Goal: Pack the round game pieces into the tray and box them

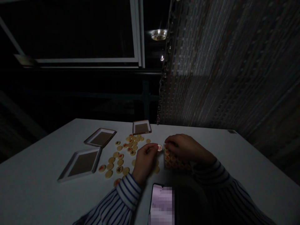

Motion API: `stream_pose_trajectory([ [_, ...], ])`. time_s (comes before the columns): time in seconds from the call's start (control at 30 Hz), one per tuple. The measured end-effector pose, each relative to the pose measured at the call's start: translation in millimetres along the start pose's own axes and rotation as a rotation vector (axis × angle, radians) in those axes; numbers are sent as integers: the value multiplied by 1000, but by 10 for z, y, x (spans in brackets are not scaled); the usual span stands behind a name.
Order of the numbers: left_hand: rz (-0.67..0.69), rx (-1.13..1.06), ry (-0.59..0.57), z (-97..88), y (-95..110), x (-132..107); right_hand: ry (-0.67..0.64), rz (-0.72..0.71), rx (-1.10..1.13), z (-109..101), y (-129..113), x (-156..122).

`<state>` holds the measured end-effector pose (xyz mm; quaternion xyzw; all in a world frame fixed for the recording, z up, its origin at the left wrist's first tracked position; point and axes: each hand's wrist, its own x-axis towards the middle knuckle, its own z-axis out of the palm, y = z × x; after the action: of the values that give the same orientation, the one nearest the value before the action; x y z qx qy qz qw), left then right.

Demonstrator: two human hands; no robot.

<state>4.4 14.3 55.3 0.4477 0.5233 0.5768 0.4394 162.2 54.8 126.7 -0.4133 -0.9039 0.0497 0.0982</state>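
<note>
A person in striped sleeves (127,195) sits two hands to work in dim light at a white desk (248,165), where the left hand (144,161) pinches a marked disc (159,147) between thumb and fingertips, its red character turned up toward the person's eyes. The disc, round and so without any long axis, sits just left of the packed rows (170,158), a close bank of similar red-marked pieces near the middle of the desk; only a narrow gap seems to part the two. The right hand (187,148) is the nearer to those rows, its fingers curled down over their far left corner, and from where I stand I cannot tell whether they grip a piece or merely rest there. That hand and its shadow hide the right end of the bank, so its full length is anyone's guess. On the other side, loose pieces (120,162) lie scattered to the left of the left hand and beyond it, some face up with red or dark characters, others blank side up. Three shallow trays (82,163) stand apart at the left and far edges of the spread. A lit phone (156,200) lies close to the person, between the forearms, and a bead curtain (199,62) hangs beyond the desk at right.
</note>
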Motion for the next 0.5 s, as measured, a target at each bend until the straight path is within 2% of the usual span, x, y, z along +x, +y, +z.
stream_pose_trajectory([
  [0.1,86,-5,77,117,-7,102,36,12,-6,-18,41,-16],
  [0.2,114,-15,123,172,-106,137,51,25,-28,-2,87,-22],
  [0.33,113,-19,132,164,-244,98,37,57,-47,40,128,-11],
  [0.5,110,-8,109,154,-299,82,-5,62,-16,40,129,34],
])
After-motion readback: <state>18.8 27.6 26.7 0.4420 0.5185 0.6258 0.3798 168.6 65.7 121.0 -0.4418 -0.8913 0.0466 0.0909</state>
